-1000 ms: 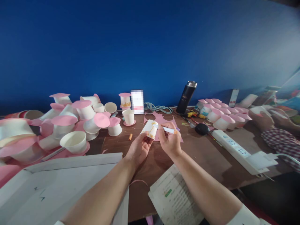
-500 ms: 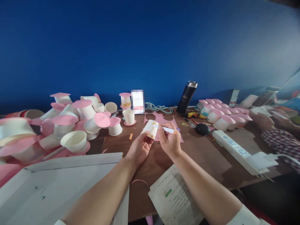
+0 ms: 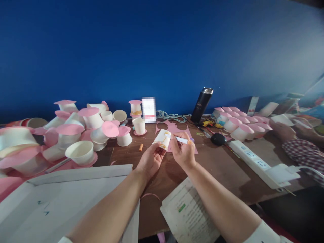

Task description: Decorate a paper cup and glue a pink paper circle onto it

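My left hand [image 3: 152, 158] is closed around a white paper cup [image 3: 160, 137] held tilted above the table. Yellow-orange marks show on the cup's side. In my right hand [image 3: 184, 152] is a white marker pen [image 3: 182, 140] with an orange end, its tip side at the cup's wall. Left of my hands an orange pen cap [image 3: 141, 147] lies on the table. Behind the cup is a pink paper sheet [image 3: 174, 130] with round pieces cut out. A plain white cup [image 3: 139, 126] stands on a pink disc nearby, in front of a cup [image 3: 135, 108] with orange drawing.
Several white cups with pink discs [image 3: 69, 130] crowd the left, behind a white box [image 3: 76, 202]. To the right are a black thermos [image 3: 201, 105], a black mouse [image 3: 218, 139], a power strip [image 3: 253, 163] and rows of cups [image 3: 240, 130]. Another person's checkered sleeve [image 3: 301, 153] is at far right.
Almost nothing differs. The marker pen in my right hand has tilted very slightly against the cup; my left hand keeps the cup in the same place.
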A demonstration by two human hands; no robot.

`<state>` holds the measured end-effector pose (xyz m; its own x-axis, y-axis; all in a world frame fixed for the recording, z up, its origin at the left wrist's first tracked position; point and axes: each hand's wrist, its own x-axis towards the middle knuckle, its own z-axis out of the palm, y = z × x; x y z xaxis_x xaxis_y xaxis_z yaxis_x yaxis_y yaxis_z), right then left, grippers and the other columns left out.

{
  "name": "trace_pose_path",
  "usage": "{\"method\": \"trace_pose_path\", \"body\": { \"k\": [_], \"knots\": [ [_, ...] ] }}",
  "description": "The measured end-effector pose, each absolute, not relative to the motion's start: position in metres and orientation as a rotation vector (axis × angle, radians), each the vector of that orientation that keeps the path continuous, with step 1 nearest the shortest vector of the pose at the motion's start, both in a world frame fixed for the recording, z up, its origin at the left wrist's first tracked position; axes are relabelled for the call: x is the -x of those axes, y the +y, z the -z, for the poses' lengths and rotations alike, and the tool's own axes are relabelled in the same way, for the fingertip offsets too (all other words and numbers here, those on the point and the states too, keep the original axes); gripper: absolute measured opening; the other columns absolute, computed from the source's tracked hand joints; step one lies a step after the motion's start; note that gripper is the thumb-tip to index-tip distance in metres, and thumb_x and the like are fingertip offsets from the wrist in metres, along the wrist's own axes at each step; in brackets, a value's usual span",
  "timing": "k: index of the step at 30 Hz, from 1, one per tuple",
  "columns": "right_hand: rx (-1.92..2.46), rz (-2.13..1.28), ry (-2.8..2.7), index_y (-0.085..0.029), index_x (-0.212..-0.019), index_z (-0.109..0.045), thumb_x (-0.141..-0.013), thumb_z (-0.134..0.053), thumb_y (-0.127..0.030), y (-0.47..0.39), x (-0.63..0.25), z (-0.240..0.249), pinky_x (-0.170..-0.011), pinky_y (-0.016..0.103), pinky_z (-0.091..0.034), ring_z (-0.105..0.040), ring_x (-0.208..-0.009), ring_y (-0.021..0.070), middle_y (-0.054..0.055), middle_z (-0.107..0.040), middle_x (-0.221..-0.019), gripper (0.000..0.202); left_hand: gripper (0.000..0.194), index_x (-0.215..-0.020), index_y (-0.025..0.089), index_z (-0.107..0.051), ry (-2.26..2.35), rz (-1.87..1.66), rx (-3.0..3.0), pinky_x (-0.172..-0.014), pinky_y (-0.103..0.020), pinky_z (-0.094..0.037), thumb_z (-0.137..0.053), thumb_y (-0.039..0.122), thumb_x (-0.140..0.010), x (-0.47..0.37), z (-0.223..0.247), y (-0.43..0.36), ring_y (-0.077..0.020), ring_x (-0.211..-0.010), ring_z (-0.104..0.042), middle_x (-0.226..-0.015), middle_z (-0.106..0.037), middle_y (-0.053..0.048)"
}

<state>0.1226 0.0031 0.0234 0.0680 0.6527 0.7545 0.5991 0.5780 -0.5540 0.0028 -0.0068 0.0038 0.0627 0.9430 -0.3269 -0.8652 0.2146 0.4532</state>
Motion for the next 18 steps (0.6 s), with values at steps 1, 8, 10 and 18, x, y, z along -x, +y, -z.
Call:
{"method": "trace_pose_path", "body": {
  "k": [1, 8, 10, 18],
  "knots": [
    [1.074, -0.056, -1.603, -0.019, -0.085, -0.059, -0.087, -0.050, -0.028, 0.0033, -0.1227, -0.0232, -0.065, 0.025, -0.047, -0.062, -0.068, 0.0148, 0.003, -0.064, -0.077, 0.013, 0.016, -0.091, 0.014, -0.065, 0.627, -1.375, -0.154, -0.076, -0.024, -0.054, -0.060, 0.008, -0.077, -0.0028, -0.0039, -0.0067, -0.0154, -0.089, -0.064, -0.096, -0.068, -0.009],
    [1.066, -0.054, -1.604, -0.019, -0.085, -0.058, -0.088, -0.051, -0.028, 0.0028, -0.1229, -0.0244, -0.065, 0.025, -0.047, -0.062, -0.068, 0.0147, 0.003, -0.063, -0.077, 0.012, 0.015, -0.090, 0.014, -0.065, 0.621, -1.368, -0.168, -0.077, -0.024, -0.054, -0.061, 0.008, -0.077, -0.0026, -0.0042, -0.0074, -0.0154, -0.090, -0.064, -0.097, -0.068, -0.010],
    [1.062, -0.051, -1.606, -0.019, -0.085, -0.058, -0.088, -0.051, -0.027, 0.0024, -0.1228, -0.0249, -0.065, 0.025, -0.047, -0.062, -0.068, 0.0147, 0.003, -0.063, -0.077, 0.012, 0.015, -0.090, 0.014, -0.065, 0.626, -1.372, -0.158, -0.077, -0.024, -0.054, -0.061, 0.008, -0.077, -0.0026, -0.0040, -0.0076, -0.0153, -0.089, -0.064, -0.096, -0.068, -0.009],
    [1.065, -0.064, -1.608, -0.018, -0.083, -0.058, -0.088, -0.051, -0.028, 0.0036, -0.1233, -0.0231, -0.063, 0.024, -0.046, -0.061, -0.067, 0.0143, 0.003, -0.062, -0.076, 0.013, 0.014, -0.090, 0.012, -0.065, 0.635, -1.372, -0.166, -0.076, -0.023, -0.054, -0.059, 0.008, -0.078, -0.0038, -0.0076, -0.0070, -0.0147, -0.089, -0.064, -0.097, -0.068, -0.010]
  ]
}}
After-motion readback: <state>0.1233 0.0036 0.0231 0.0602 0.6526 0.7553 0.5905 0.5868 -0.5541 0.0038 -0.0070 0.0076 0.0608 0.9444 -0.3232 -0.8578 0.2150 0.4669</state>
